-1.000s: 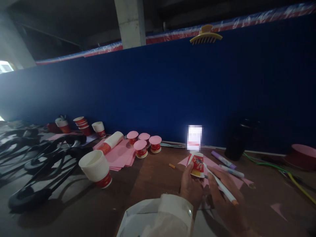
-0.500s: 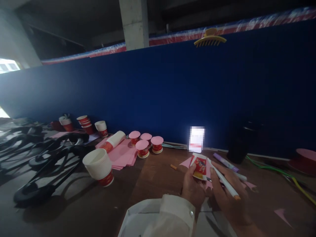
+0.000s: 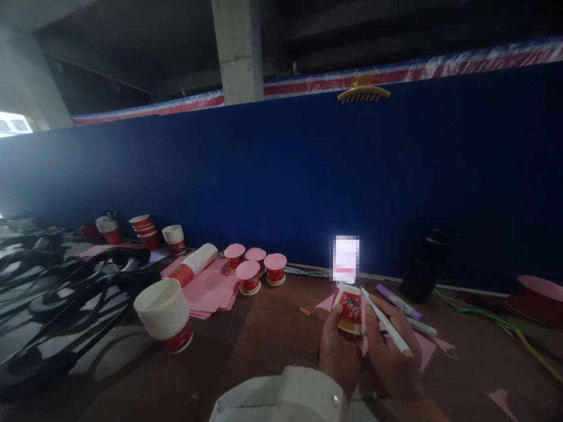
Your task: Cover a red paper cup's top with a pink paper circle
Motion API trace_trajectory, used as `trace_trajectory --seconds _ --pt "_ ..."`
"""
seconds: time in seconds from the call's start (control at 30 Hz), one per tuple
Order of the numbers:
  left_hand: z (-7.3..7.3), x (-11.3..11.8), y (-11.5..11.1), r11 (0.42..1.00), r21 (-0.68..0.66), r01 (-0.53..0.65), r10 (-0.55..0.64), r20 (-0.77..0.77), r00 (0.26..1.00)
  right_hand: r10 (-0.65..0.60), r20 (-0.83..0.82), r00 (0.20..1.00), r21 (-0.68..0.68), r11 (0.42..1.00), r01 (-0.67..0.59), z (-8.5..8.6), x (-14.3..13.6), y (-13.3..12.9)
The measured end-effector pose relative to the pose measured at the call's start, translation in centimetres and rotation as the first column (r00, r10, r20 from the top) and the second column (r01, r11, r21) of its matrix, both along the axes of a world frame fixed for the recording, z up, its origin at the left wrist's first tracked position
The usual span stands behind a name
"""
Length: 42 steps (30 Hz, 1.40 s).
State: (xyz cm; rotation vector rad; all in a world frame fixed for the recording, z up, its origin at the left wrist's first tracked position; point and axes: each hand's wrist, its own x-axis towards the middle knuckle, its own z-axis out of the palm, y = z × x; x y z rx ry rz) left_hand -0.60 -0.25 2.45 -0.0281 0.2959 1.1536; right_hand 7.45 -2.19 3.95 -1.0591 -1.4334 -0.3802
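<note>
My left hand (image 3: 341, 346) is closed around a small red and white paper cup (image 3: 350, 306) that bears a printed figure. A white marker (image 3: 389, 326) with an orange end lies in the grip of my right hand (image 3: 393, 354), its upper tip close to the cup's right side. Behind that hand a purple marker (image 3: 398, 300) and another white pen (image 3: 423, 327) lie on the brown table. An orange cap (image 3: 305, 312) rests to the left of the cup. Pink paper scraps (image 3: 326, 303) are around my hands.
Several red cups topped with pink discs (image 3: 248, 270) stand beside pink sheets (image 3: 213, 287). Stacked paper cups (image 3: 166, 313) and black headphones (image 3: 35, 334) are on the left. A lit phone screen (image 3: 346, 257) leans on the blue partition (image 3: 264, 176). A dark bottle (image 3: 424, 266) stands right.
The camera view has tilted and shifted slightly, so the table things appear lower and a little further left. Both hands keep hold of the cup and the marker.
</note>
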Motion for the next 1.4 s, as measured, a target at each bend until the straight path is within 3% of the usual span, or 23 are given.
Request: trace_trajectory --seconds 0.1,0.47,0.8,1.07,1.4 --pt "0.0 0.0 -0.1 1.000 0.000 0.014 -0.014 0.004 1.000 -0.050 0.005 0.999 -0.027 0.998 0.051 -0.6 0.7 0.2" --pt "1.0 0.1 -0.9 1.000 -0.013 0.001 -0.002 -0.047 0.999 -0.046 0.059 0.997 -0.040 0.998 0.048 -1.2 0.7 0.0" --pt "-0.2 0.4 -0.8 0.992 0.120 0.028 -0.022 -0.054 0.998 -0.047 0.109 0.993 -0.023 0.999 0.050 -1.2 0.7 0.0" --pt "0.7 0.1 -1.4 0.993 0.108 0.048 -0.037 -0.105 0.994 -0.045 0.089 0.995 -0.042 0.998 0.049 -1.2 0.7 0.0" --pt "1.3 0.0 -1.3 0.996 0.089 0.023 -0.018 -0.053 0.998 -0.067 0.094 0.993 -0.029 0.997 0.070 -1.1 0.7 -0.1"
